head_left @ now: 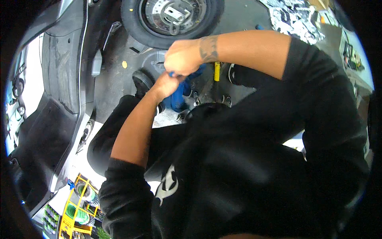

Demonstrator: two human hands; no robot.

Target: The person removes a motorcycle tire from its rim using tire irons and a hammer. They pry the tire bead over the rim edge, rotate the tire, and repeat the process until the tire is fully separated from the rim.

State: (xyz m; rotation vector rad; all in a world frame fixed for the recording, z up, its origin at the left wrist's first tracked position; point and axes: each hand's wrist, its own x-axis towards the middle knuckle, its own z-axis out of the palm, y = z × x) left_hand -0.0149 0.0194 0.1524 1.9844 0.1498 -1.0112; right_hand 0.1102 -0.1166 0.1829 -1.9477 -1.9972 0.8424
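Note:
My right hand [181,57] is closed in front of me, just below the wheel, over a small blue item [172,74]. My left hand [166,85] meets it from below, fingers curled round the same item and partly hidden. Behind and under my hands lies a larger blue object [175,99], too covered to make out fully. A yellow-handled tool [217,72] stands to the right of it. The wheel [137,26], with black tyre and metal hub, lies at the top, above my hands.
A dark vehicle body [63,63] runs along the left. My shoe [142,83] is beside my left hand. Crumpled silvery material [290,20] lies at upper right, near a bench with tools [352,55]. A yellow rack [65,225] with containers shows at lower left.

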